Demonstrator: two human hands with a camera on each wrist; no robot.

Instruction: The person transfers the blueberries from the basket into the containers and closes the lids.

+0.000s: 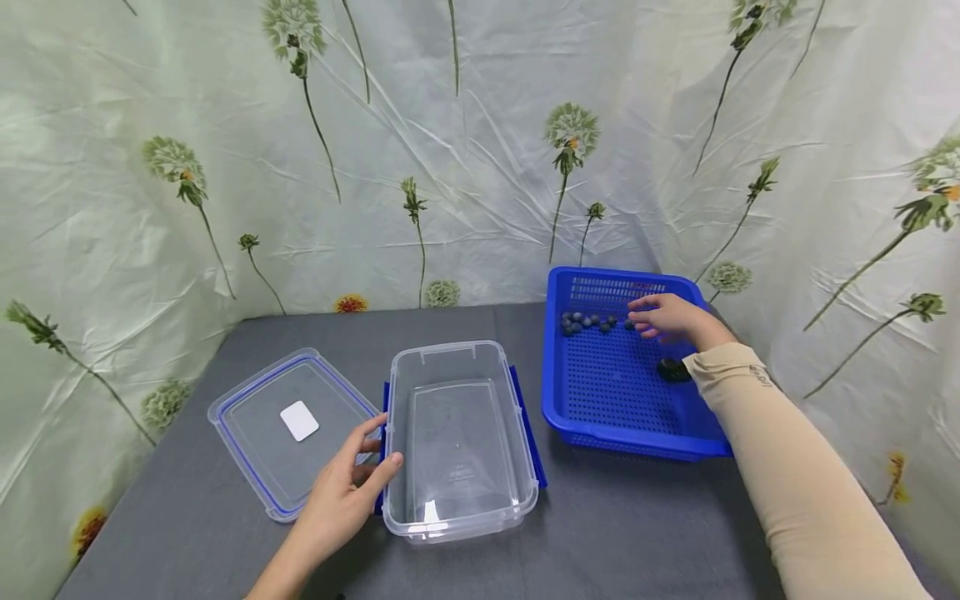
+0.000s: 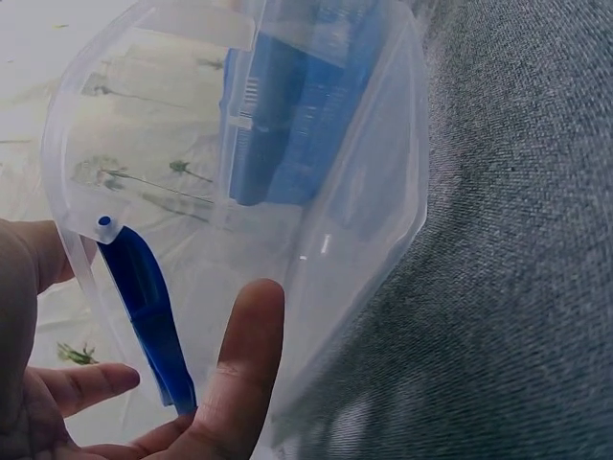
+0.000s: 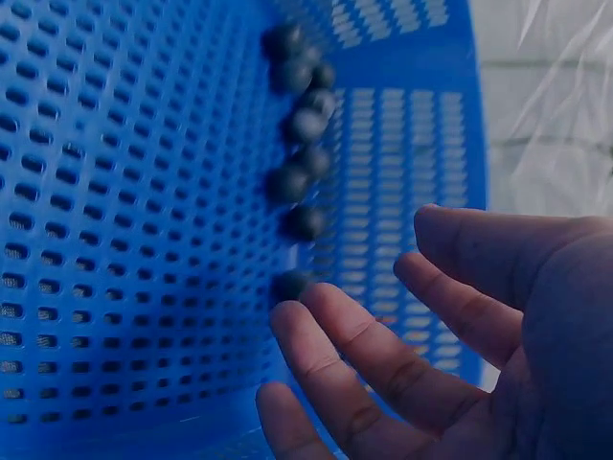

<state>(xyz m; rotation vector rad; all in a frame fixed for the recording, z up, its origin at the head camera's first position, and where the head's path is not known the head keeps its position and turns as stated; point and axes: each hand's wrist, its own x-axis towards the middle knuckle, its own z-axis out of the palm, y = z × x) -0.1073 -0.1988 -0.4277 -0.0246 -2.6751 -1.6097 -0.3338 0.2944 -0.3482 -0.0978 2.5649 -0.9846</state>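
**me:** Right grip [image 1: 660, 317] is loose, fingers spread apart and holding nothing, hovering over the far end of the blue basket [image 1: 558, 367] right by the blueberries [image 1: 588, 322]. Left grip [image 1: 352, 479] is lightly curled around the near-left side of the clear container [image 1: 459, 437], thumb against its wall next to the blue latch [image 2: 144, 307].

**reply:** Where's everything on the counter?

**me:** Container's mid-counter near the front edge, its lid [image 1: 292, 425] lying flat just to its left. Basket's toward the right edge, and the berries are bunched along its far wall.

**reply:** How do the berries handle?

**me:** My guess: tiny, light, round, so they'll roll away if I poke them, and soft enough to squash. I'd pinch one gently from the sides with fingertips or scoop a few against the basket wall. The container looks stiff, light and a bit slick, so bracing it by the rim seems right.

**reply:** Anything you can't see?

**me:** There's a dark blob [image 1: 672, 370] in the basket beside my right wrist, and I can't tell what it is. My forearm covers the basket's near-right corner. The right wrist view shows about nine berries, but my fingers may hide more. The left wrist view is mostly see-through plastic, hard to read.
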